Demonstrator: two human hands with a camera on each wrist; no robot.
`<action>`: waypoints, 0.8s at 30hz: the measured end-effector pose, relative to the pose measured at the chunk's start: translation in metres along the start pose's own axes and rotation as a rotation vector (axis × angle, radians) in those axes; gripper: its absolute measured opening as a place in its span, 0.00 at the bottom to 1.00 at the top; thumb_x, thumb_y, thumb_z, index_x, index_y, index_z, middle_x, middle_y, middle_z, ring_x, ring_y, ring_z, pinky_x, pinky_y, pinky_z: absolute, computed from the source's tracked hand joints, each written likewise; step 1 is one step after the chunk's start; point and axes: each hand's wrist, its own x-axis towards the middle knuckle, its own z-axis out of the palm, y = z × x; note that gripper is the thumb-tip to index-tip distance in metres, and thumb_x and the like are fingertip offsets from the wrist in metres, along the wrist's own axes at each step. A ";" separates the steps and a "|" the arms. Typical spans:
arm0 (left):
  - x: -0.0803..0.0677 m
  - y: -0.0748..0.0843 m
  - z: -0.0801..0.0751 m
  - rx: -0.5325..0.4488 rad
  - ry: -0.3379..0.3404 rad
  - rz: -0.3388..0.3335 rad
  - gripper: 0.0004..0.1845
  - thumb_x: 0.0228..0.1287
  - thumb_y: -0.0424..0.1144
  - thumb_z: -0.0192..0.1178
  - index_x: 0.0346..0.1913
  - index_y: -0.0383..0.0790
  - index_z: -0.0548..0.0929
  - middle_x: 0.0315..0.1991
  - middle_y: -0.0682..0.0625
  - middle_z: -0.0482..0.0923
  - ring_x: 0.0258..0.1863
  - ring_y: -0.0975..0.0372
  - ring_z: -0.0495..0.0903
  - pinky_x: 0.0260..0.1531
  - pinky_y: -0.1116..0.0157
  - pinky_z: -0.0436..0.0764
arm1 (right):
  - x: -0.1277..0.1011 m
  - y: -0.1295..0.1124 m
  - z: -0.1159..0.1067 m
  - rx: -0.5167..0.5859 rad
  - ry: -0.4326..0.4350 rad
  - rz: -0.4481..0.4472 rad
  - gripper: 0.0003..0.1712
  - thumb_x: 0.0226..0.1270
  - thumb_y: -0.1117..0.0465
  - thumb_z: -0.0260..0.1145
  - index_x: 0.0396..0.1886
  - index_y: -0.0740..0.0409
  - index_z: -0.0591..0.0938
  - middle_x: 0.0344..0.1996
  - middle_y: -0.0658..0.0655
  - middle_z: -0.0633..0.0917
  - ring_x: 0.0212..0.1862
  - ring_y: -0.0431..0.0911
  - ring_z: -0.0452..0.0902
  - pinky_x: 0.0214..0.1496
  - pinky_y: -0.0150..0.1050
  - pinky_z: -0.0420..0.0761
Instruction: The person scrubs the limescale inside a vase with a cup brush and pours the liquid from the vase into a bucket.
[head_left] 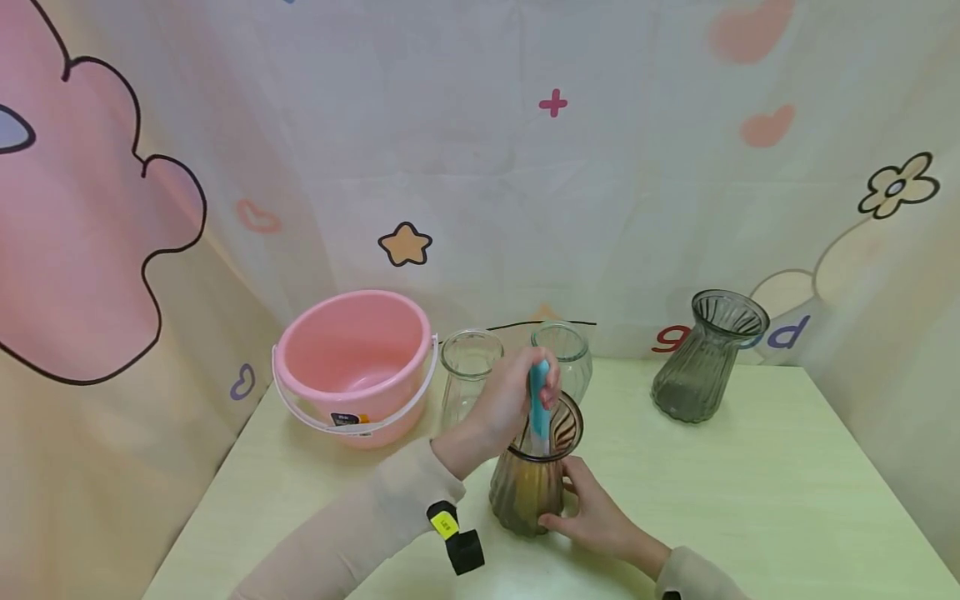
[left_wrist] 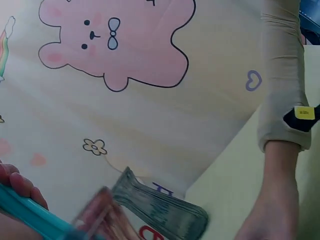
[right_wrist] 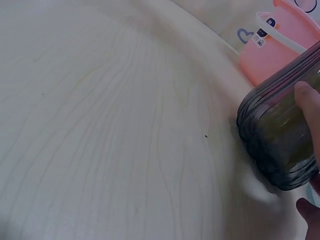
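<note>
My left hand (head_left: 513, 396) grips the teal handle of a cup brush (head_left: 539, 408) from above, over a ribbed glass vase (head_left: 510, 500). The brush stands down through the vase's flared brown rim, and a yellowish patch, seemingly its head, shows blurred through the glass. Low on the vase's right side, my right hand (head_left: 596, 517) holds it, thumb in front. The right wrist view has the vase's dark base (right_wrist: 272, 130) with the thumb along its wall. Teal handle (left_wrist: 30, 212) and fingers also appear at the lower left of the left wrist view.
Behind the vase stand two clear glass vases (head_left: 456, 392) (head_left: 577, 367), partly hidden by my left hand. A pink bucket (head_left: 390, 367) with a white handle is at the back left. One smoky grey ribbed vase (head_left: 693, 375) stands at the back right, before a printed curtain (head_left: 480, 167).
</note>
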 end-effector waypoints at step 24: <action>-0.005 -0.013 0.001 0.012 0.045 0.028 0.18 0.65 0.38 0.35 0.18 0.38 0.65 0.15 0.53 0.61 0.17 0.63 0.61 0.22 0.69 0.64 | -0.002 0.003 -0.012 0.119 -0.170 0.072 0.42 0.58 0.55 0.66 0.68 0.46 0.55 0.65 0.52 0.63 0.65 0.48 0.59 0.60 0.49 0.69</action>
